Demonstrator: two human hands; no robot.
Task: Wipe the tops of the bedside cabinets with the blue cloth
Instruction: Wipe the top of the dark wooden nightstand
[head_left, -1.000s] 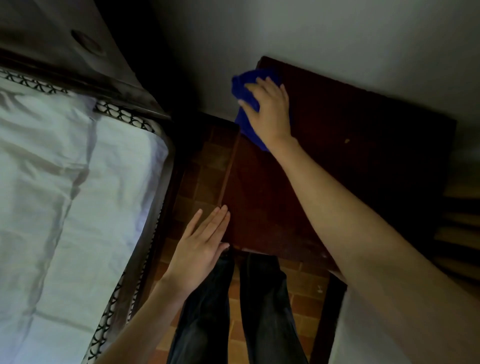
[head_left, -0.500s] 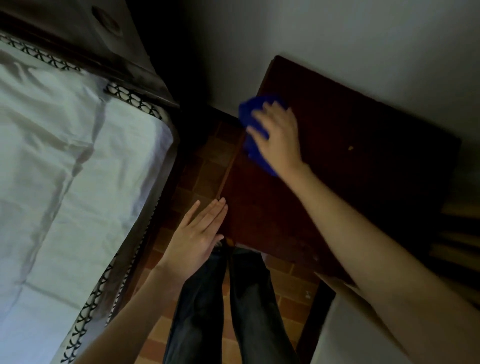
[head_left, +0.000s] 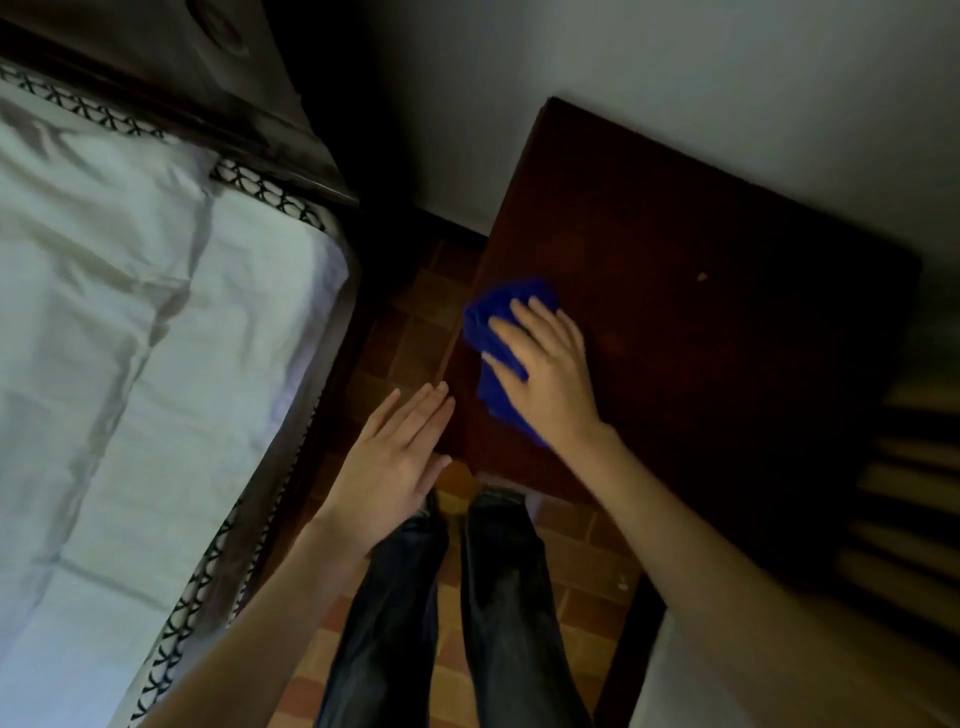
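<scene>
The person's right hand (head_left: 545, 374) lies flat on the blue cloth (head_left: 488, 332), fingers spread and nearly straight, pressing it onto the dark wooden top of the bedside cabinet (head_left: 727, 415) near its left edge. A small pale speck (head_left: 702, 277) sits farther back on the top. The left hand (head_left: 395, 467) is held with fingers straight and close together, holding nothing, just beside the cabinet's near corner (whether it touches the wood cannot be told). The white-sheeted bed (head_left: 130, 364) lies to the left across a strip of tiled floor (head_left: 415, 332), where dark trousers (head_left: 498, 597) stand.
</scene>
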